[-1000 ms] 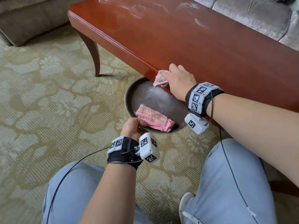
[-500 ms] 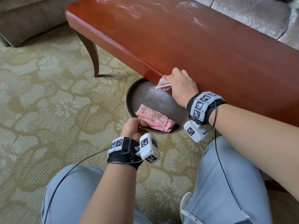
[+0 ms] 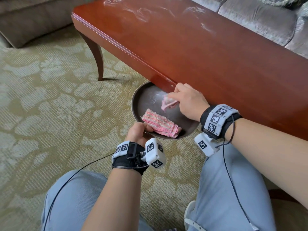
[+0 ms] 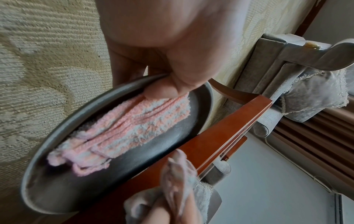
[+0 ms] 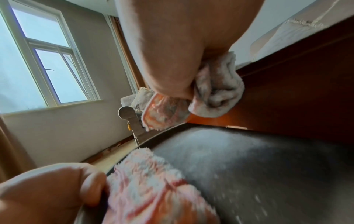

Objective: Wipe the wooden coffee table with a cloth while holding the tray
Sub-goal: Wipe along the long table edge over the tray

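Left hand (image 3: pixel 139 131) grasps the near rim of the tray (image 3: pixel 143 99), thumb on top, pinning one end of the towel (image 3: pixel 160 125) to the rim. Left wrist view confirms it: thumb over the rim, fingers curled under, thumb tip on the towel's edge.

Tray is round, dark, shallow. It sits level just below the near edge of the table (image 3: pixel 208 52), far rim tucked under the tabletop. A pale dusty film shows on the tray floor.

Towel is folded, pink and white striped, lying in the near half of the tray, long axis running left to right.

Right hand (image 3: pixel 188 101) is clenched round the cloth (image 3: pixel 168 103), a small bunched pink and white rag. Hand and cloth sit at the table's front edge, over the tray's far side. Right wrist view shows the cloth pressed against the table's side face, with a loose corner hanging toward the tray. Cloth and towel are apart.

Tabletop is glossy red-brown with whitish smears toward the far side. One curved leg (image 3: pixel 96 55) stands at the left corner.

Patterned beige carpet (image 3: pixel 50 100) lies under everything. A grey sofa (image 3: pixel 260 19) stands behind the table and another seat (image 3: pixel 33 15) at upper left. The person's knees, in light blue trousers, fill the bottom of the head view.
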The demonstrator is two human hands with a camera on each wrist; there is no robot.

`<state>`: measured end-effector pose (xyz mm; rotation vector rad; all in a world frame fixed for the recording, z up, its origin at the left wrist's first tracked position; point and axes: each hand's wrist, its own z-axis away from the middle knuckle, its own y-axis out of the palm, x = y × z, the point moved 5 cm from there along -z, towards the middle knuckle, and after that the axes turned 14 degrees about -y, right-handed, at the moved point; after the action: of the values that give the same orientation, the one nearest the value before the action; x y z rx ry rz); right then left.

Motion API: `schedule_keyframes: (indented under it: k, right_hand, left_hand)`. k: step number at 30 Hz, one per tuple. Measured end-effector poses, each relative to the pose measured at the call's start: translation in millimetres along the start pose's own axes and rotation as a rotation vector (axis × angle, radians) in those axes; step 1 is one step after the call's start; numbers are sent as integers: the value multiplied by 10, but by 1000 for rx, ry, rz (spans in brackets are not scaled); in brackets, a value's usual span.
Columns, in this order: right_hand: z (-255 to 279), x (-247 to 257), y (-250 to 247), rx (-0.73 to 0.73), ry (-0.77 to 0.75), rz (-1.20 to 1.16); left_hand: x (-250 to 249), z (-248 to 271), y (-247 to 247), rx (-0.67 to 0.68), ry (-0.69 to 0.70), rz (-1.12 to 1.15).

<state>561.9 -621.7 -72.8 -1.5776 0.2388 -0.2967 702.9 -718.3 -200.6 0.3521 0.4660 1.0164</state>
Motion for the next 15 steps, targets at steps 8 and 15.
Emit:
schedule_keyframes:
  k: [8,15]
  right_hand:
    - [-499,-162,-196,-92,87,55]
    - [-697,-140,-26,83,96,231]
  left_hand:
    - [-35,-49,-32,-3,-1,36]
    - [-84,-110,-81,-5,31,84]
